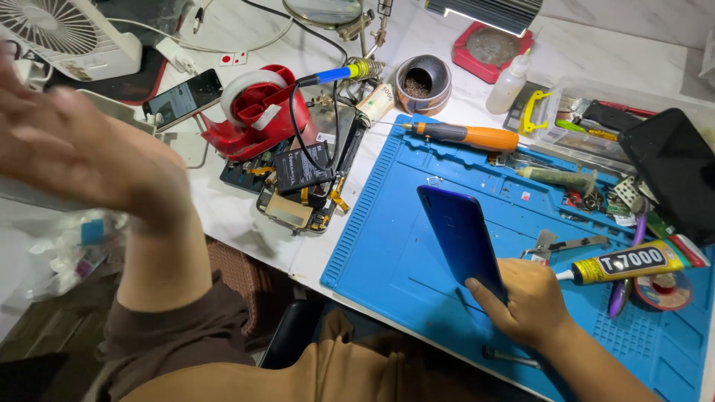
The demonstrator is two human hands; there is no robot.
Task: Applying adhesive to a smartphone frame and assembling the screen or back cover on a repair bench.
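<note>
Holding a blue phone upright on the repair mat

Your right hand [530, 301] grips the lower end of a blue phone [460, 237], with the thumb on its back side and the other fingers wrapped behind it, so the fingers are closed on the phone. The phone stands tilted on its lower end over the blue work mat [380, 246], with its glossy back toward the camera, near the middle of the mat.

Your left hand [82, 152] is raised high at the left side, well apart from the phone. It is blurred, but the fingers seem spread and it holds nothing that I can see.

On the mat beyond the phone lies an orange-handled screwdriver [465, 135], and to the right of your right hand lies a yellow glue tube [633, 262] with a black label, its nozzle pointing to the hand. Metal tweezers [566, 243] lie just above the hand. A dark tablet-like slab [674, 175] leans at the right edge.

Left of the mat, on the white tabletop [246, 216], lies an opened phone with its battery [304, 170] showing, and behind it stands a red tape dispenser [261, 112]. Another phone with a lit screen [182, 98] lies farther left, near a white fan [63, 33].
</note>
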